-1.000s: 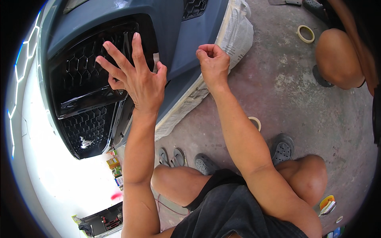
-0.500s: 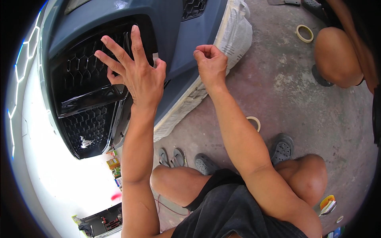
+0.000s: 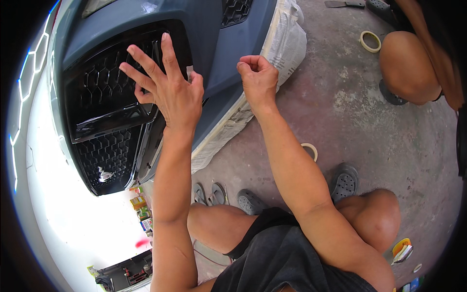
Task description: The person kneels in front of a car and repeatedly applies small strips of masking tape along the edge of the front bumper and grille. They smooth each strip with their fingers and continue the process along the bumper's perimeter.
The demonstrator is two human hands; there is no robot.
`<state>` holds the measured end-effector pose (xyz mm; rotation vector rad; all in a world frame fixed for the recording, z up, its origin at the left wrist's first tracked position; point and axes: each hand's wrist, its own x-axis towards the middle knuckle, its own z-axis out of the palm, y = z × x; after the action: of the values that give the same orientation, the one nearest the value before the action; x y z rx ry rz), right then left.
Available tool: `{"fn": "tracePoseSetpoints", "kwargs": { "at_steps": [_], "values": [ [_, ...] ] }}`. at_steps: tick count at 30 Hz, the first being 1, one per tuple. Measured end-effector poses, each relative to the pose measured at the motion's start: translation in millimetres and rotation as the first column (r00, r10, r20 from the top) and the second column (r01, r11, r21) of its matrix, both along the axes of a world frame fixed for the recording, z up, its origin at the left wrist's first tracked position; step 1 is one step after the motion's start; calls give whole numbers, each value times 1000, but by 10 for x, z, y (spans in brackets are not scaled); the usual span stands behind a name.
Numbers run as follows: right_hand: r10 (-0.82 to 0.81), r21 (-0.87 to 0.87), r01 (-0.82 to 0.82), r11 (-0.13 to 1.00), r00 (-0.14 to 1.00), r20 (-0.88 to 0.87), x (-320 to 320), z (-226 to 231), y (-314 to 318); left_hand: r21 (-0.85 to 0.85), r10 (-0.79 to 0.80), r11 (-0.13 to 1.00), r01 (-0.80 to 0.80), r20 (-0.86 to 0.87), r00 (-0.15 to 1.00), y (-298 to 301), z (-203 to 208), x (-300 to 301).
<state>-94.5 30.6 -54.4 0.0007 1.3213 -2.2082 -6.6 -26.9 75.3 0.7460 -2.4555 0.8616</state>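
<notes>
My left hand (image 3: 177,95) is raised against a grey car bumper (image 3: 214,58), fingers spread over a glossy black trim panel with a honeycomb grille (image 3: 99,80). Its thumb is close to a small pale strip of tape (image 3: 189,71) at the trim's edge; whether it touches the strip I cannot tell. My right hand (image 3: 259,80) is closed, thumb and forefinger pinched together, in front of the bumper's paper-masked lower edge. Anything between those fingertips is too small or hidden to make out.
Newspaper masking (image 3: 287,44) hangs along the bumper's edge. Rolls of tape (image 3: 370,42) and a scraper (image 3: 344,4) lie on the concrete floor. Another person's knee (image 3: 406,65) is at the right. Sandals (image 3: 217,193) sit near my feet, and a tool tray (image 3: 129,270) is lower left.
My left hand has shifted very slightly to the right and down, its fingers still spread. The right hand keeps its pinch in nearly the same place. The other person's knee appears slightly farther left.
</notes>
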Motion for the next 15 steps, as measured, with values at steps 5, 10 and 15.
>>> {"fn": "tracePoseSetpoints", "kwargs": {
  "at_steps": [5,10,15],
  "values": [
    [-8,4,8,1000,1000,1,-17,-27,8,-40,-79,996,78,-36,996,-18,-94,328],
    [-17,-14,16,1000,1000,-10,-38,-104,-4,-168,-90,978,126,208,974,-26,-350,759],
    [-9,-1,9,1000,1000,5,-2,-102,-15,-252,75,968,22,368,927,-81,-496,735]
  ]
}}
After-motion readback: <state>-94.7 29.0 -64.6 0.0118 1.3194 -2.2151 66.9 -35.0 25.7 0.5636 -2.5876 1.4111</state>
